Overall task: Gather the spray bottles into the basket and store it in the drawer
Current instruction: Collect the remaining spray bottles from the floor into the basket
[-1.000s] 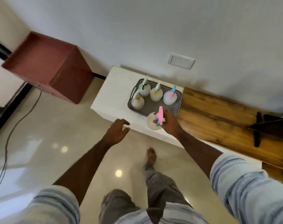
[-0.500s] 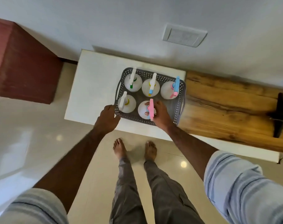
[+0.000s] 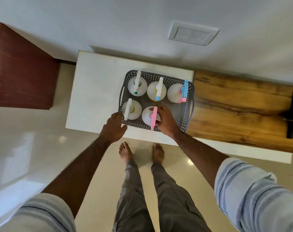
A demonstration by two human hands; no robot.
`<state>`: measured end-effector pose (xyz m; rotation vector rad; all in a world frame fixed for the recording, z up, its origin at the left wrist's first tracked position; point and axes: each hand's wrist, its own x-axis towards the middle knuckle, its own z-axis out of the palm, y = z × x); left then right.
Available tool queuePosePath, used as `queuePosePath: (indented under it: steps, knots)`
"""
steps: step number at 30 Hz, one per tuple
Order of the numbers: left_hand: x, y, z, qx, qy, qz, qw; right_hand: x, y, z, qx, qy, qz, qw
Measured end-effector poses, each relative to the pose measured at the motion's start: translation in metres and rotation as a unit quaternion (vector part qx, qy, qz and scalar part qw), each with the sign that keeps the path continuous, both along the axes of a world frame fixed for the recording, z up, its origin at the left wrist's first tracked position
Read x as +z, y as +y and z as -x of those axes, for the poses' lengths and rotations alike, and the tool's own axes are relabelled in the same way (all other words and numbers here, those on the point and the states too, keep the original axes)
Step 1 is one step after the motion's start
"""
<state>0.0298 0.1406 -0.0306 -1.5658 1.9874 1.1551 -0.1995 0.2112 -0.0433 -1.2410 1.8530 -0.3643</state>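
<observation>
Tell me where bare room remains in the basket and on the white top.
In the basket, one corner is free, right of the pink bottle and the right hand; the rest is crowded with bottles. The white top is bare left of the basket, up to the left hand.

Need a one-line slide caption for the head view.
Right hand sets pink-topped bottle into grey basket; left hand at its corner.

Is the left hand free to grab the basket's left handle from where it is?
Probably yes. The left hand sits at the basket's near-left corner holding nothing, and the left handle just beyond it looks unobstructed.
</observation>
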Motion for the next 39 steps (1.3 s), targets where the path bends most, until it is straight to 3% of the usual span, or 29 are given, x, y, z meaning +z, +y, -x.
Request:
queuePosePath:
  steps: [7,10,14,17,20,28,33,39]
  knots:
    - [0.076,0.018,-0.007,0.003,-0.028,0.052,0.998,0.080,0.019,0.005,0.031,0.090,-0.019,0.995]
    - [0.119,0.043,-0.010,-0.022,-0.059,0.123,0.990,0.133,0.026,0.000,0.019,0.168,0.041,0.985]
    - [0.177,0.070,-0.028,-0.087,-0.109,0.218,0.966,0.190,0.016,-0.022,0.156,0.212,0.133,0.955]
    - [0.215,0.081,-0.058,-0.074,-0.149,0.266,0.949,0.217,-0.005,-0.058,0.321,0.234,0.180,0.900]
    - [0.251,0.101,-0.106,0.016,-0.193,0.302,0.934,0.242,-0.023,-0.119,0.437,0.240,0.216,0.839]
    - [0.283,0.219,-0.275,0.261,-0.248,0.305,0.882,0.293,-0.002,-0.331,0.617,0.224,0.306,0.689]
    - [0.283,0.344,-0.386,0.376,-0.265,0.281,0.842,0.297,0.074,-0.483,0.703,0.200,0.327,0.600]
    - [0.278,0.509,-0.490,0.513,-0.305,0.223,0.771,0.300,0.201,-0.648,0.786,0.147,0.346,0.491]
